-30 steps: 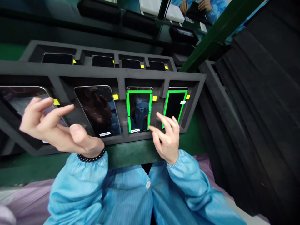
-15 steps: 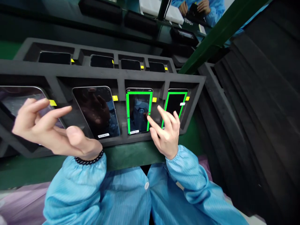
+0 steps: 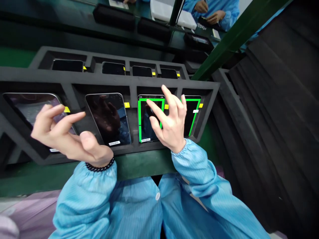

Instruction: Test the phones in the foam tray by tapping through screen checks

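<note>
My right hand (image 3: 170, 121) is open over a smartphone (image 3: 147, 122) with a green band round its black screen. Its index fingertip is at the top left part of that screen; whether it presses the glass I cannot tell. Right of it, partly behind my fingers, lies another green-bordered phone (image 3: 190, 116). My left hand (image 3: 67, 136) hovers open, holding nothing, in front of a dark-screened phone (image 3: 37, 99) at the far left. Between my hands rests a phone with a dark, reflecting screen (image 3: 109, 118). All lie in compartments of a black foam tray (image 3: 134, 83).
Behind stands a second foam tray (image 3: 87, 61) with several dark phones. A green post (image 3: 231, 44) slants up on the right, beside stacked black foam trays (image 3: 274, 99). Across the bench a co-worker's hands (image 3: 211, 15) handle a dark object. Yellow stickers (image 3: 127, 105) mark the compartments.
My right index finger has moved from the right edge of the green-bordered screen up to its top left. My left hand keeps its pose, while the whole view has shifted slightly.
</note>
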Tool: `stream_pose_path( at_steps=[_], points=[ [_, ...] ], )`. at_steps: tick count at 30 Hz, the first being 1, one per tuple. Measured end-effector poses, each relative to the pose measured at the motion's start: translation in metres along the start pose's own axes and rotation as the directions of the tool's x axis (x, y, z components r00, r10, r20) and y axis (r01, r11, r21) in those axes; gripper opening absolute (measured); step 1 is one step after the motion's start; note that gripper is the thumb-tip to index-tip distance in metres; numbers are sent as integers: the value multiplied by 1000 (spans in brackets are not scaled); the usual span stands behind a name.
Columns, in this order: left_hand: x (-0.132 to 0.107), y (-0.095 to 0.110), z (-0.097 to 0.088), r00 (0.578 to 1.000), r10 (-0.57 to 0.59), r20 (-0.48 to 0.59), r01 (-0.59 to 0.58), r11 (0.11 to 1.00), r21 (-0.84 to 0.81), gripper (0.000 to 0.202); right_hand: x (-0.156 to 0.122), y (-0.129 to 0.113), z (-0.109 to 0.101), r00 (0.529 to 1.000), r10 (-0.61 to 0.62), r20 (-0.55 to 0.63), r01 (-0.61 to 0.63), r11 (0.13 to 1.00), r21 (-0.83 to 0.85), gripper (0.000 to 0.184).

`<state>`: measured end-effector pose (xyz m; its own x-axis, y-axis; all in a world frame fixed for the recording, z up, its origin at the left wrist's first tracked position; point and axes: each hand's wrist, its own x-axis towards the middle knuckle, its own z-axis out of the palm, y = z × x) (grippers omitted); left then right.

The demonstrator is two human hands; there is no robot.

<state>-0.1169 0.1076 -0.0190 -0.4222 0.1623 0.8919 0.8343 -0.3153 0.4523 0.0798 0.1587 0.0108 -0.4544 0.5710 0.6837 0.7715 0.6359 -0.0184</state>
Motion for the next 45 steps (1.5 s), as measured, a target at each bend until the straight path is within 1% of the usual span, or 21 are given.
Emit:
stream_pose_path(
  at_steps=[4,9,11,13,16,20,22,23,26,28,31,33,36,38,42,45],
  points=[
    [1,1,1,1000,1,-9,-1,1000,-13,43,11,-8,9,996,-63,60,63,998,-1,37],
    [0,1,0,1000,-7,7,7,1000,5,44,13,-3,8,979,-109,173,109,994,7,40],
    [0,2,-1,1000,-15,17,15,1000,19,45,15,2,6,972,-145,186,143,989,27,41],
    [0,2,-1,999,-30,21,30,999,29,45,14,5,5,967,-186,172,178,982,56,40],
    [-1,1,-2,998,-50,31,48,998,44,46,1,5,3,957,-258,133,245,964,108,36],
    [-1,-1,-2,999,-20,26,19,999,46,47,-29,-2,0,934,-335,123,312,934,171,30],
    [0,-1,-2,1000,-3,29,2,1000,27,45,-36,-4,-2,940,-323,107,302,937,178,28],
    [0,-1,-1,1000,0,29,0,1000,13,44,-35,-4,-2,952,-291,99,273,948,163,30],
    [0,1,-1,1000,-1,23,2,1000,-7,43,-17,-2,-1,986,-134,99,127,989,70,39],
    [-1,1,0,1000,-12,24,11,1000,4,43,-1,0,2,988,-89,128,85,996,36,41],
    [-1,1,0,1000,-21,15,21,1000,-1,43,16,3,6,978,-136,158,130,991,42,38],
    [-2,1,1,1000,-24,-4,24,999,-21,43,19,5,7,980,-163,112,159,986,40,37],
    [-2,1,1,999,-37,-12,36,999,-35,43,18,8,6,986,-169,-2,169,985,21,38],
    [-2,1,1,1000,-26,0,26,999,-33,44,18,9,7,983,-181,-26,181,983,23,36],
    [-2,-1,0,1000,-6,8,6,1000,-28,44,12,6,9,975,-223,10,222,973,57,33],
    [-3,-2,-1,999,-30,24,31,999,-27,42,-8,0,6,962,-271,43,266,959,102,30]
  ],
)
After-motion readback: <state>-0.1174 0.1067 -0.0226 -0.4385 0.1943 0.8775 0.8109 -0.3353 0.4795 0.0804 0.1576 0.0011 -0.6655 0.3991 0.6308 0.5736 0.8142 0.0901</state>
